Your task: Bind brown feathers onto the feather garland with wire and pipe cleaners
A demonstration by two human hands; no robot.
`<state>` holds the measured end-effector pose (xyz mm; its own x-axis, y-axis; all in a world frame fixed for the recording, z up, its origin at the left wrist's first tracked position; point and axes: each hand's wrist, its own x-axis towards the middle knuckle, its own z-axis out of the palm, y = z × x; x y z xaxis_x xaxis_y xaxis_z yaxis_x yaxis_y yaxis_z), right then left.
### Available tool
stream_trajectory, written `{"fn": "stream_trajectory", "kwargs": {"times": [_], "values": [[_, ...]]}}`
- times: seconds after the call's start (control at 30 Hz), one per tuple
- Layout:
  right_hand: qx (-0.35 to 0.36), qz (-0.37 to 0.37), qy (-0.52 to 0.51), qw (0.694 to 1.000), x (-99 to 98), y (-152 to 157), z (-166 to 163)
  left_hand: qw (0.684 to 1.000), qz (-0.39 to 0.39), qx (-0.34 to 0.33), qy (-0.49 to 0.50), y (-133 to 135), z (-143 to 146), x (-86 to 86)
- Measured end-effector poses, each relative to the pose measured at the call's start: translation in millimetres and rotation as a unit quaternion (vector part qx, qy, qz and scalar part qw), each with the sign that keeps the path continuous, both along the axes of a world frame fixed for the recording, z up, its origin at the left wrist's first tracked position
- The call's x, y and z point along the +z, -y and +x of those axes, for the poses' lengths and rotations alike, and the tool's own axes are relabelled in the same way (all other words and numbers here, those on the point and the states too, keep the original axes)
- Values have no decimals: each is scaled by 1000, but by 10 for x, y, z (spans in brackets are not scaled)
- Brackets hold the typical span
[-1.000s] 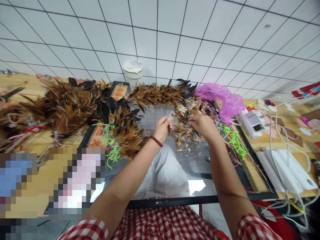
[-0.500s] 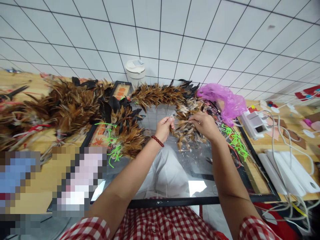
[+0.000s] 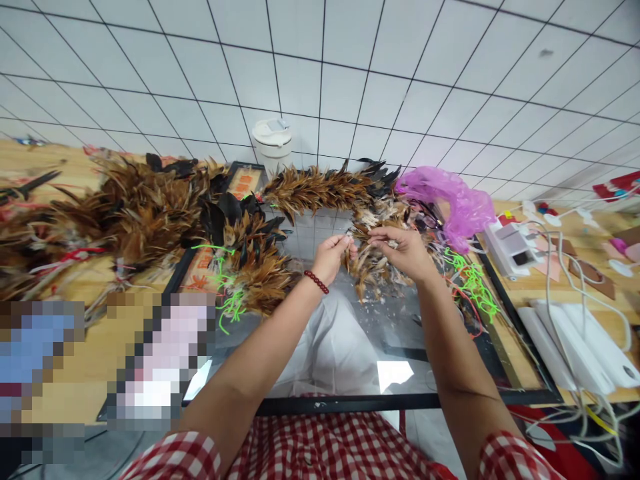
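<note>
My left hand (image 3: 334, 257), with a dark red bead bracelet (image 3: 317, 282) on the wrist, is closed in a pinch over the glass. A small pale tip shows at its fingertips, seemingly a feather's quill, mostly hidden by the fingers. Just to the right, my right hand (image 3: 404, 252) has its thumb and fingertips drawn together; anything between them is too small to make out. Beneath and behind it lies a loose pile of brown and whitish feathers (image 3: 373, 277). A bundle of brown feathers (image 3: 260, 267) tied with green string (image 3: 233, 300) lies left of my left hand.
A long feather strip (image 3: 320, 187) lies at the back, beside a white lidded bin (image 3: 273, 143). Farther right are a purple plastic bag (image 3: 450, 197), green strings (image 3: 473, 283) and white devices with cables (image 3: 575, 347). More feather bunches (image 3: 145, 207) cover the left. A black-framed glass panel (image 3: 350, 404) fronts me.
My right hand has shifted slightly left, its fingertips now closer to my left hand, and its fingers are straighter. My left hand stays pinched in nearly the same place.
</note>
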<state>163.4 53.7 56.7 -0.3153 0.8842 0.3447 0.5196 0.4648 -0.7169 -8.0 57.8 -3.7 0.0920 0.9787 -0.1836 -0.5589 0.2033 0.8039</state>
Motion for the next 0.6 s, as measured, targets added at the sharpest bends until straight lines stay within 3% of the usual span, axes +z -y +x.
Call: {"fn": "stream_trajectory", "kwargs": {"times": [0.13,0.3,0.6], "values": [[13,12,5,1000,-42,16,-112,999,-17,-28,-3,13,22,11],[-24,50,21,998,-113,16,-201,997,4,-65,-39,22,13,-14],[-67,85,89,990,-164,-27,-152,994,62,-66,-64,30,0,-27]]}}
